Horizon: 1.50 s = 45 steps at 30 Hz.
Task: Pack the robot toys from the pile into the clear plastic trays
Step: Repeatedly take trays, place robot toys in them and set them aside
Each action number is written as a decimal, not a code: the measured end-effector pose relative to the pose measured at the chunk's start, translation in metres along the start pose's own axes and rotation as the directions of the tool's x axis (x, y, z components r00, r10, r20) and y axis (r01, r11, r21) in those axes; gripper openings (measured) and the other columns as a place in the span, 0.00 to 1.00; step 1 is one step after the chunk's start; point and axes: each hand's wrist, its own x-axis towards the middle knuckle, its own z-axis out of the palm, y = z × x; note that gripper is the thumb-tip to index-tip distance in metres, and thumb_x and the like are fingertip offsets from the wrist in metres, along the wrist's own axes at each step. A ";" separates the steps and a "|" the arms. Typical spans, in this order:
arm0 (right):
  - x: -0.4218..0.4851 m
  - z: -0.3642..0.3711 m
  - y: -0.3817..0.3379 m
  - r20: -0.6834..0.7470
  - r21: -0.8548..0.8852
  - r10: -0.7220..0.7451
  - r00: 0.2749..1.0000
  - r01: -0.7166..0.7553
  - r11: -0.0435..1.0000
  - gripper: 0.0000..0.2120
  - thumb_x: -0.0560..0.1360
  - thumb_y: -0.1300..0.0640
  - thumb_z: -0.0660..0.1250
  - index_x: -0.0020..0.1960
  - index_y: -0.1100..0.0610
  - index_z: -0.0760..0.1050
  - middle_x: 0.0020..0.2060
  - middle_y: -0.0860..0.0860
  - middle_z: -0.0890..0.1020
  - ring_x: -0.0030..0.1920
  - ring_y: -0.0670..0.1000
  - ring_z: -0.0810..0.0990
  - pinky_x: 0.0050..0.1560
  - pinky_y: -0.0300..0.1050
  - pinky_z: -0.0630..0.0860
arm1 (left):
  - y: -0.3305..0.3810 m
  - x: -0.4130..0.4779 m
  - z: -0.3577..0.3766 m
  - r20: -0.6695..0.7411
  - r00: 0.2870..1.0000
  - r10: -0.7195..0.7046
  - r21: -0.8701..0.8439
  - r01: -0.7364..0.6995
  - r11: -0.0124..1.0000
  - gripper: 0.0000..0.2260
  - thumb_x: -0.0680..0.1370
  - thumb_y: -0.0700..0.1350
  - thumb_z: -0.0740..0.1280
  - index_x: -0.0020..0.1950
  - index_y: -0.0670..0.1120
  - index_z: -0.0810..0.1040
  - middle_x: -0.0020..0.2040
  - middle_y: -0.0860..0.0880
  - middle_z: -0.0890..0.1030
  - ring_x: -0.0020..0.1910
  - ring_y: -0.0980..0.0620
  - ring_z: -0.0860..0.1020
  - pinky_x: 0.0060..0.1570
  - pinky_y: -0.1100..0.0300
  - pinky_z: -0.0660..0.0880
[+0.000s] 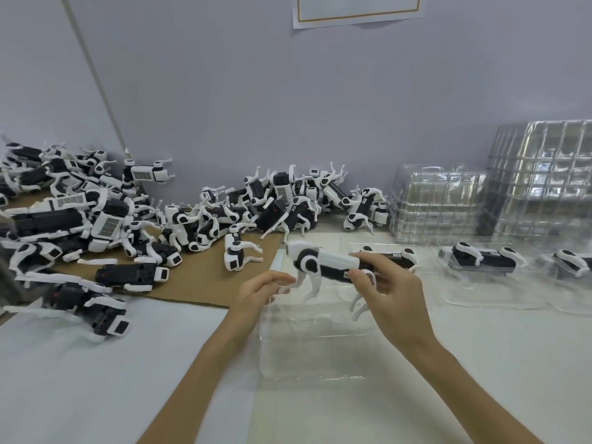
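The black-and-white robot toy [323, 265] is gripped by the right hand [387, 286], legs down for seating, over the clear plastic tray [314, 350] toward the near edge of the table [96, 379]; whether the left hand [264, 293] (at a foreleg) pinches cannot be told.

A black-and-white robot dog toy [323, 264] hangs level in the air, gripped at its rear by the right hand [390, 293], its white legs dangling over an empty clear plastic tray [314, 347] lying flat beneath it. To the left sprawls the pile [96, 219] of the same toys, tumbled every way. Off to the right, filled trays [480, 283] each hold one toy, with stacks of empty trays [439, 203] behind them.
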 end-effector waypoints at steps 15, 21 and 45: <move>0.001 -0.004 -0.001 0.074 -0.117 0.084 0.994 -0.075 0.990 0.14 0.69 0.34 0.64 0.42 0.40 0.83 0.35 0.45 0.83 0.38 0.46 0.76 0.41 0.32 0.70 | -0.001 0.001 0.002 0.034 0.999 -0.029 0.004 0.029 1.000 0.11 0.83 0.37 0.59 0.59 0.38 0.79 0.54 0.47 0.83 0.54 0.54 0.78 0.60 0.53 0.70; 0.003 -0.006 -0.001 0.064 -0.114 0.145 0.987 -0.137 0.984 0.07 0.74 0.40 0.69 0.42 0.40 0.84 0.38 0.46 0.85 0.41 0.51 0.79 0.47 0.45 0.74 | 0.000 -0.001 0.002 0.065 0.997 -0.029 0.029 0.027 0.999 0.11 0.84 0.38 0.58 0.59 0.38 0.79 0.56 0.44 0.83 0.57 0.55 0.80 0.67 0.47 0.69; 0.001 -0.007 0.003 0.285 -0.369 0.162 0.945 -0.048 0.928 0.19 0.66 0.32 0.64 0.54 0.36 0.79 0.47 0.34 0.80 0.53 0.37 0.72 0.57 0.44 0.69 | 0.009 -0.007 0.007 0.127 0.989 0.070 0.018 -0.073 0.997 0.11 0.79 0.46 0.58 0.48 0.46 0.80 0.49 0.42 0.79 0.50 0.49 0.75 0.61 0.48 0.70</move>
